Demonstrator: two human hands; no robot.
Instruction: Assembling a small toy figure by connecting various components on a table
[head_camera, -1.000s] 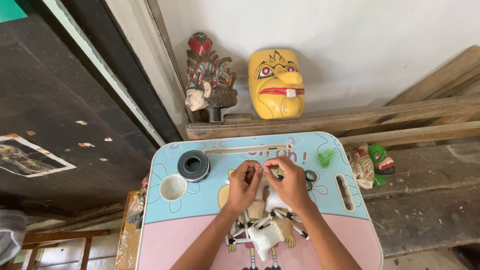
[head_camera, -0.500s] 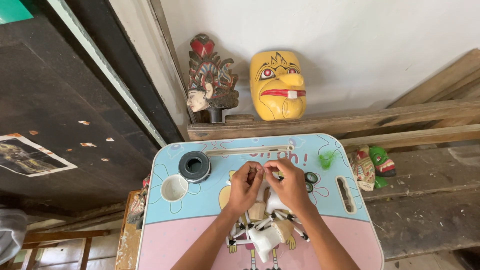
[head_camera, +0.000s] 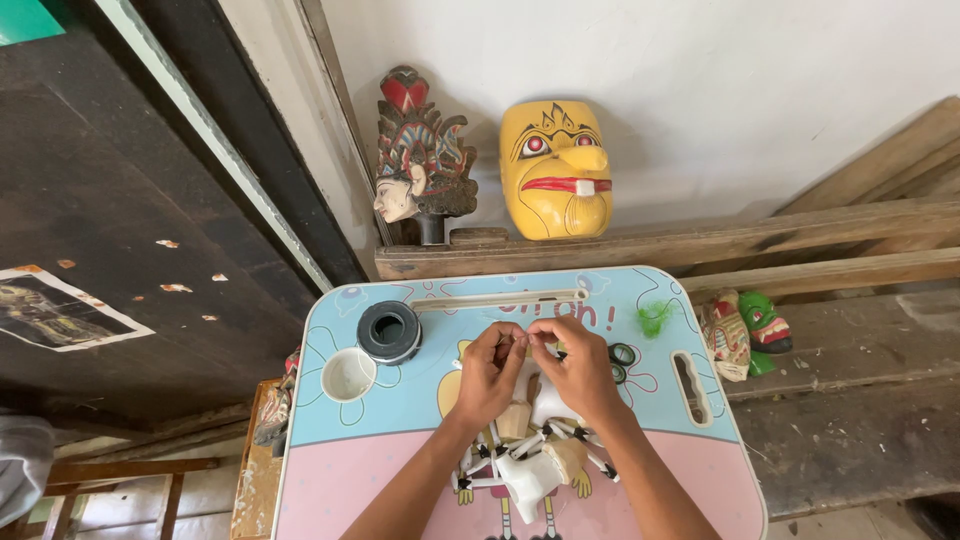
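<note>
Against a white wall, a blue-and-pink tabletop carries a white cup and a black tape roll. At centre, the left hand and right hand meet, fingers pinching something too small to identify above a white-and-black jointed puppet. Rightward lies a green tuft.

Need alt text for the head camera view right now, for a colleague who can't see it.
Both hands, left hand and right hand, meet fingertip to fingertip over a small jointed puppet on a blue and pink lap table. A black tape roll and white cup sit left; a yellow mask leans on the wall behind.
</note>
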